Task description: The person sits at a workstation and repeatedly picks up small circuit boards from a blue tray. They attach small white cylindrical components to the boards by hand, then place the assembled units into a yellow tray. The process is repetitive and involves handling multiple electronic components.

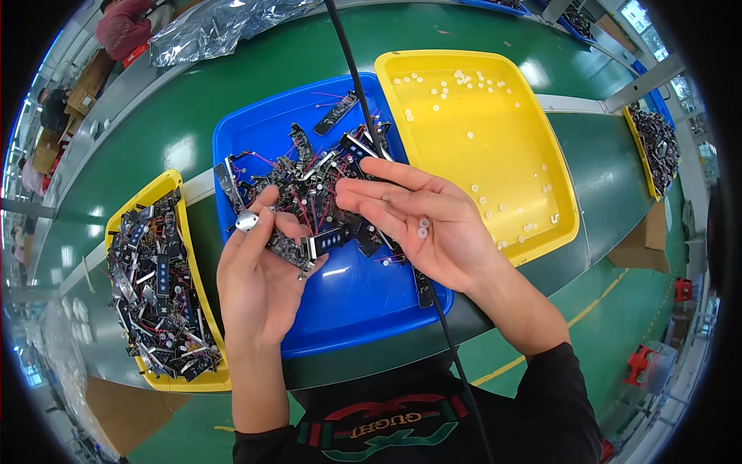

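Above the near part of a blue tray (363,325), my left hand (259,282) holds a small circuit board (287,249) between thumb and fingers. A shiny silver oval piece (246,222) shows by the thumb, and a dark block with pale bluish squares (328,241) is at the board's other end. My right hand (440,224) is to the right, half curled with the palm turned up. A few small white discs (423,226) lie in it near the finger bases. Its thumb rests against the fingers; whether something is pinched there I cannot tell. Many similar boards (309,174) with red wires are heaped beyond my hands.
A yellow tray (483,100) with scattered white discs stands at the far right of the blue one. Another yellow tray (224,363), piled with boards, is at the left. A black cable (352,58) runs across the scene. Silvery plastic bags (224,35) lie farther off.
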Tool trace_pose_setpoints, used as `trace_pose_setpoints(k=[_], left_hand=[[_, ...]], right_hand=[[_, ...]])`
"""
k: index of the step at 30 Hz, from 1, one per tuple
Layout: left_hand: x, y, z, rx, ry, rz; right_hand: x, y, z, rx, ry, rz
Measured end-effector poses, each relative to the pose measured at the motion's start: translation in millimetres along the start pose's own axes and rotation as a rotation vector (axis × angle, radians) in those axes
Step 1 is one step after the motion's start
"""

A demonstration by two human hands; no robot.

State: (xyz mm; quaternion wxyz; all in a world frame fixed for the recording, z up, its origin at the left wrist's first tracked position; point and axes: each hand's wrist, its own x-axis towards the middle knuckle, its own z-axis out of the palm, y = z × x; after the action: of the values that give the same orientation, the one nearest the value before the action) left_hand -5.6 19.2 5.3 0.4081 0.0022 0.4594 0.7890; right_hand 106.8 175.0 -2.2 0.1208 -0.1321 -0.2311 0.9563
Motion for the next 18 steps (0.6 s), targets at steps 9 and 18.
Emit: trace_pose_setpoints(k=[9, 18], left_hand=[[3, 0, -4, 0.023, -0.020, 0.086], [0, -4, -3, 0.387, -0.097, 0.271]], right_hand=[[-1, 0, -11, -0.029, -0.015, 0.101], [-3, -1, -16, 0.045, -0.024, 0.095]])
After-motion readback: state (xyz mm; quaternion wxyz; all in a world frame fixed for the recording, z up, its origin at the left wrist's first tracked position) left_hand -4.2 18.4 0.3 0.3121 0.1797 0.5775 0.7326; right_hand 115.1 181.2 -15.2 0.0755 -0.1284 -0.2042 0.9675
